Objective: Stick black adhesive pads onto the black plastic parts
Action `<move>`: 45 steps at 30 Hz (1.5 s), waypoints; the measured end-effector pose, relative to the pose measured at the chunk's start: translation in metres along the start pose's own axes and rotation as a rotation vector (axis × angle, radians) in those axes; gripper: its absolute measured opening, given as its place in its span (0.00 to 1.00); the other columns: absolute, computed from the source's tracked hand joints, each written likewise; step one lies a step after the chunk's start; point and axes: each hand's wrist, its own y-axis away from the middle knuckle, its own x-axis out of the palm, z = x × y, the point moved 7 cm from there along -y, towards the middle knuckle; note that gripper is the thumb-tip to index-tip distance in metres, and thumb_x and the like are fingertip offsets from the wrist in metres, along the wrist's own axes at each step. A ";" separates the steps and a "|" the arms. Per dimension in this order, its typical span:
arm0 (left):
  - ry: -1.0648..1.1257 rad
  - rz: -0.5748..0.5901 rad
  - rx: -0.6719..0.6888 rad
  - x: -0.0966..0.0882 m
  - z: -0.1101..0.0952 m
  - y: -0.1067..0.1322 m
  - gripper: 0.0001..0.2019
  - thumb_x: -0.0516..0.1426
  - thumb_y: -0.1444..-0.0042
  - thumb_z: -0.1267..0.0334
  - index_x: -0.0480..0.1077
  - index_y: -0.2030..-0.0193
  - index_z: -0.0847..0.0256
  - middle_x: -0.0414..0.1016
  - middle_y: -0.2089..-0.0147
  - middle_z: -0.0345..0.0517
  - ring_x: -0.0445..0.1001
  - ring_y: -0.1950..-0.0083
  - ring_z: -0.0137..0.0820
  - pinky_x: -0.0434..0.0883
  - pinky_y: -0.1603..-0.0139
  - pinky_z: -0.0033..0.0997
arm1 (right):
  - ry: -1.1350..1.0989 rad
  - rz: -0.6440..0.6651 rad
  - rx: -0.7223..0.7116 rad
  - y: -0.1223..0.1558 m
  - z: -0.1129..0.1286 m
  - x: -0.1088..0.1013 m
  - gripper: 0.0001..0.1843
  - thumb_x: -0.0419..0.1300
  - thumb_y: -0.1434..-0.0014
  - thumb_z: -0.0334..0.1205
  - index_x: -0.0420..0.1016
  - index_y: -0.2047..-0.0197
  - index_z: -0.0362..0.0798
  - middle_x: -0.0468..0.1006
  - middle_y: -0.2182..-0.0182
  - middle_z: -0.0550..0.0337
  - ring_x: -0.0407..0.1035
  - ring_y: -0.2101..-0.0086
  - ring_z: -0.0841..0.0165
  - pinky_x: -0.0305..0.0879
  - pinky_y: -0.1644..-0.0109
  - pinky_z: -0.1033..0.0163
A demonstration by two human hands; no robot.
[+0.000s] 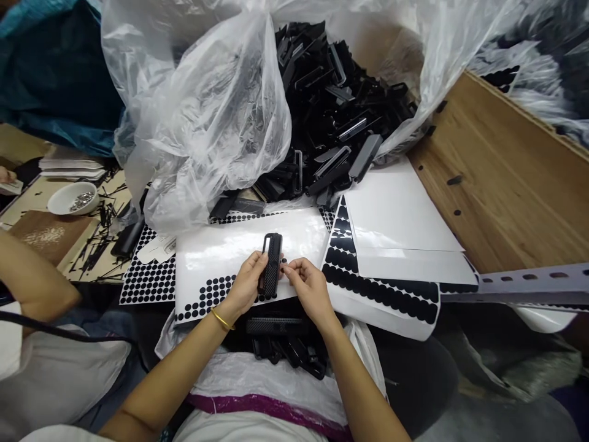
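Note:
My left hand (pixel 246 282) grips a black plastic piece (pixel 272 264) with a textured face and a long slot along one side, held upright over a white sheet. Close beside it, my right hand (pixel 309 285) pinches a small black round sticker (pixel 284 262) between thumb and fingertips. Beneath them lies a white sheet of round black stickers (pixel 248 233), part of it bare backing and its lower left still dotted. Below my hands, several similar black pieces (pixel 294 350) rest in a white bag (pixel 257 377) at my lap.
A large heap of black plastic pieces (pixel 331 110) spills from a clear plastic bag (pixel 211 104) ahead. More sticker sheets (pixel 381 288) and white paper (pixel 400 215) lie right, by a wooden board (pixel 515 178). At left are a white bowl (pixel 73 197) of small metal parts and a co-worker's arm (pixel 37 270).

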 end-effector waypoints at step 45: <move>-0.161 0.262 -0.134 0.039 0.011 -0.029 0.15 0.59 0.49 0.50 0.66 0.68 0.62 0.77 0.62 0.48 0.75 0.56 0.33 0.67 0.52 0.33 | 0.829 -0.228 -0.537 0.075 -0.028 -0.078 0.09 0.53 0.40 0.34 0.72 0.70 0.52 0.74 0.72 0.59 0.67 0.68 0.65 0.60 0.61 0.56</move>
